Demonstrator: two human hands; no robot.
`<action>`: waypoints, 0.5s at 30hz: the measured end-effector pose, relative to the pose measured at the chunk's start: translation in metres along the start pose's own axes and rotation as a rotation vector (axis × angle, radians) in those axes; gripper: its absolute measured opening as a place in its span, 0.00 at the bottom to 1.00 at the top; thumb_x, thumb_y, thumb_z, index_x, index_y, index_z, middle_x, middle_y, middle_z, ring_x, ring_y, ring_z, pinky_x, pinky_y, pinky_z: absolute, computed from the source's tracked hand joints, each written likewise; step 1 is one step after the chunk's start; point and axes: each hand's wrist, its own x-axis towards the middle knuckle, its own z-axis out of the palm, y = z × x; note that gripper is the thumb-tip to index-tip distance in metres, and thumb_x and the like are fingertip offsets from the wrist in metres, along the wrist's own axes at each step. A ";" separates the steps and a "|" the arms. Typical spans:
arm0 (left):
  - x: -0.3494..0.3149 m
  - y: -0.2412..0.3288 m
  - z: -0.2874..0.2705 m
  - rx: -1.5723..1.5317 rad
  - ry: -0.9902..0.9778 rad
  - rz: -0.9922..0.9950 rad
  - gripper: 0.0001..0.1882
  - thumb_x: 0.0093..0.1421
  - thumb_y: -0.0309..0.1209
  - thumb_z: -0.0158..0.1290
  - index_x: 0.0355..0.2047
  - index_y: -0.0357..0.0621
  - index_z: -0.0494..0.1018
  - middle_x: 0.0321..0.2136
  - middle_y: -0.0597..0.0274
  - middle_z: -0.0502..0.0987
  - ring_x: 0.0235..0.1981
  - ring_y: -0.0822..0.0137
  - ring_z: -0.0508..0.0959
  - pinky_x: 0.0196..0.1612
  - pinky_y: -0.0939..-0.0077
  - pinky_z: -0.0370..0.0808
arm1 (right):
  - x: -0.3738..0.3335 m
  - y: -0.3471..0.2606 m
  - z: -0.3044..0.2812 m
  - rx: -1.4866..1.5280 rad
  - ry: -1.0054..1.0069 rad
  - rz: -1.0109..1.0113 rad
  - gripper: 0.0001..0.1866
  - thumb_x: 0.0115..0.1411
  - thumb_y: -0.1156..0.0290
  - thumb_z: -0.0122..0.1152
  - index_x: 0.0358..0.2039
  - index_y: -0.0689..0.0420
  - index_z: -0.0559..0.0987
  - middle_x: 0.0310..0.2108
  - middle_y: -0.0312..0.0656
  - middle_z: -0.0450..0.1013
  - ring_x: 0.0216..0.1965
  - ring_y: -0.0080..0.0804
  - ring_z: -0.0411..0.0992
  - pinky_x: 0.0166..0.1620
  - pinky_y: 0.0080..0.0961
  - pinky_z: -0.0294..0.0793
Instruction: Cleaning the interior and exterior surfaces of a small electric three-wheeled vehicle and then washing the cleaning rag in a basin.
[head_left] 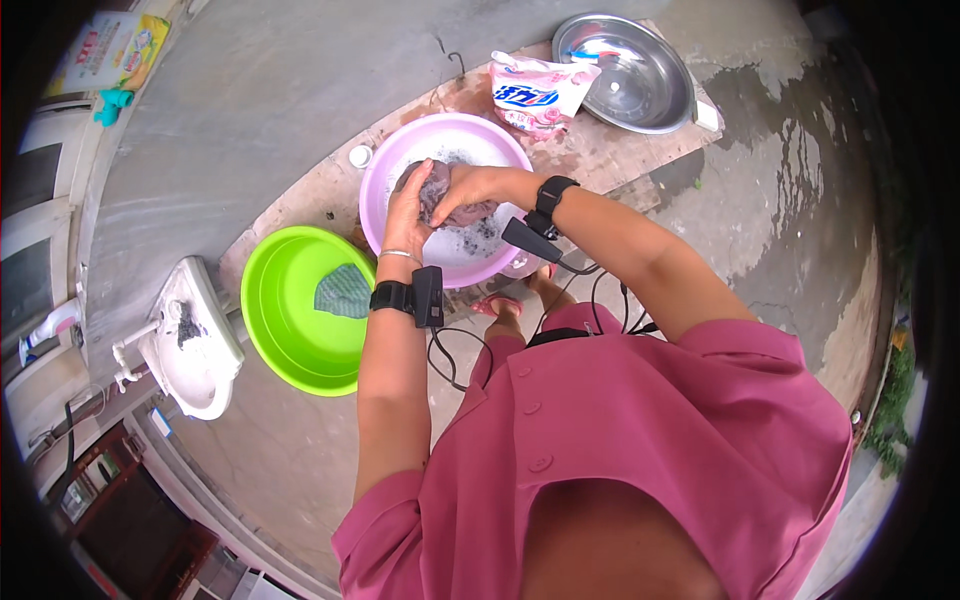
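Observation:
A bunched, wet greyish-purple cloth [468, 213] is squeezed between my hands above the lilac basin [372, 205]. My left hand [405, 212] presses against its left side, fingers pointing up and closed on it. From the right, my right hand [470, 186] wraps its fingers over the bundle. Soapy water with white foam [480, 262] and dark patches lies in the basin below. Part of the cloth is hidden behind my fingers.
Left of the lilac basin stands a bright green basin [290, 345] with a folded grey-green cloth [342, 292] inside. Beyond are a pink-and-white detergent bag [540, 95], a steel bowl [655, 90] and a white cap [360, 156]. A white sink [195, 350] stands at far left.

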 end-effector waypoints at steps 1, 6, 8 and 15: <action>0.000 -0.001 0.002 0.002 0.016 0.002 0.22 0.53 0.36 0.62 0.45 0.40 0.72 0.39 0.58 0.76 0.40 0.60 0.77 0.41 0.63 0.76 | 0.001 0.001 0.000 0.001 0.003 0.000 0.26 0.38 0.57 0.73 0.29 0.67 0.80 0.24 0.44 0.74 0.26 0.32 0.73 0.29 0.26 0.72; 0.009 -0.009 -0.006 -0.046 0.055 -0.055 0.18 0.54 0.35 0.60 0.43 0.41 0.72 0.38 0.58 0.77 0.38 0.59 0.78 0.40 0.61 0.76 | 0.011 -0.001 0.012 -0.435 0.196 -0.127 0.24 0.33 0.60 0.72 0.26 0.67 0.80 0.25 0.49 0.76 0.29 0.40 0.75 0.33 0.32 0.75; 0.014 -0.011 -0.009 -0.048 0.057 -0.075 0.16 0.55 0.35 0.59 0.42 0.43 0.73 0.38 0.59 0.77 0.39 0.59 0.78 0.41 0.60 0.77 | 0.003 -0.012 0.016 -0.574 0.185 -0.067 0.19 0.37 0.64 0.68 0.30 0.61 0.82 0.30 0.50 0.77 0.34 0.40 0.76 0.40 0.32 0.75; 0.035 -0.014 -0.018 -0.039 0.177 -0.104 0.16 0.58 0.34 0.56 0.44 0.41 0.71 0.39 0.55 0.77 0.40 0.57 0.78 0.43 0.54 0.76 | 0.003 -0.009 0.048 -0.690 0.472 -0.084 0.26 0.44 0.65 0.66 0.43 0.65 0.75 0.36 0.51 0.77 0.39 0.43 0.76 0.41 0.33 0.76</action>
